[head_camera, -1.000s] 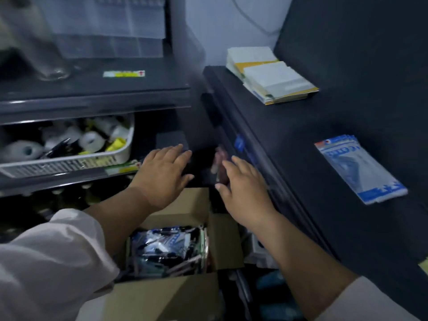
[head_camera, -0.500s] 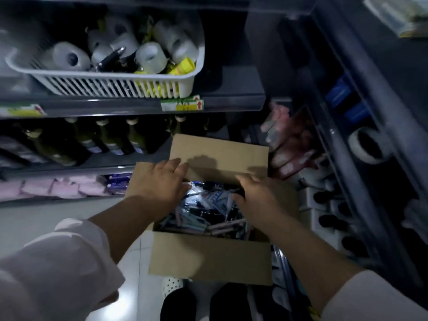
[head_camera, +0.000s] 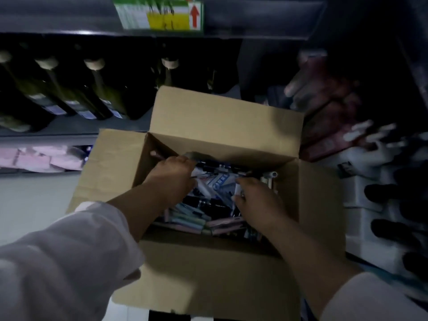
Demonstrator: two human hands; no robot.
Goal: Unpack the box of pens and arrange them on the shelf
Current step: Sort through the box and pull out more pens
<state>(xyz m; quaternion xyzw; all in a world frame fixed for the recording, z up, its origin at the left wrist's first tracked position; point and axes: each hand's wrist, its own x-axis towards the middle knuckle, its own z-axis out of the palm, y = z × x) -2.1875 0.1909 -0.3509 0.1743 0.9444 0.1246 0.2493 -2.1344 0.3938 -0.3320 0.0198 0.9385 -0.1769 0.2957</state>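
Box: in the head view, the cardboard box (head_camera: 222, 126) sits just in front of the shelf (head_camera: 69, 130). Its flaps are folded outward, which leaves room for both hands inside.
Pens: the pens (head_camera: 190, 218) lie in a loose heap inside the box, some in packets. None are on the shelf yet.
Left hand: the left hand (head_camera: 171, 174) is at the far left of the heap, fingers curled down among the pens. The knuckles hide the tips, so I cannot tell if it grasps any.
Right hand: the right hand (head_camera: 257, 200) is at the right side of the heap. In the dim light it seems to pinch a pale pen, probably to lift it.
Shelf: bottles (head_camera: 99, 96) fill it, with a price label (head_camera: 162, 15) above.
Stage: likely the first handful.
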